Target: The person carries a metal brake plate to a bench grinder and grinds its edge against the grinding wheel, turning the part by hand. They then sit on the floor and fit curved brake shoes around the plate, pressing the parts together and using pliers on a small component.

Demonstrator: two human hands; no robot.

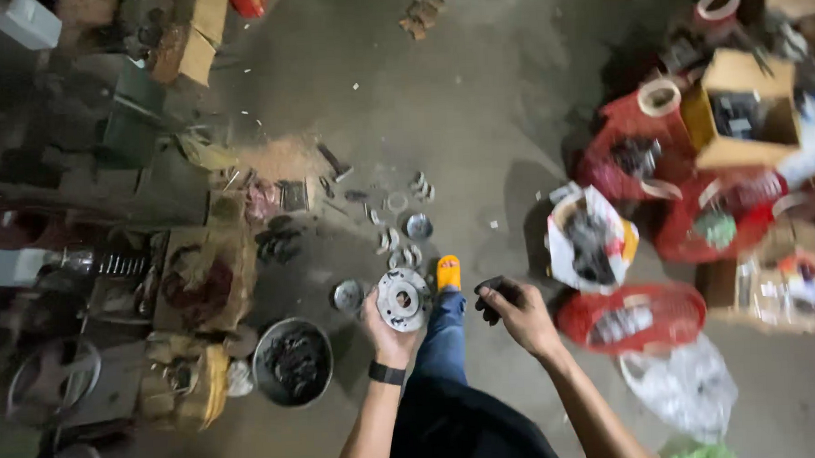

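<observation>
Floor: grey concrete floor, dusty, with small scraps scattered about
Near the foot: orange slipper, small metal rings and discs lying loose just beyond it
Lower left: round metal bowl filled with dark parts, beside rusty clutter
Left side: worn cardboard tray holding dark greasy pieces
Right side: red mesh baskets, white bag of dark parts, open cardboard box, tape rolls
Lower right: crumpled clear plastic bag
</observation>
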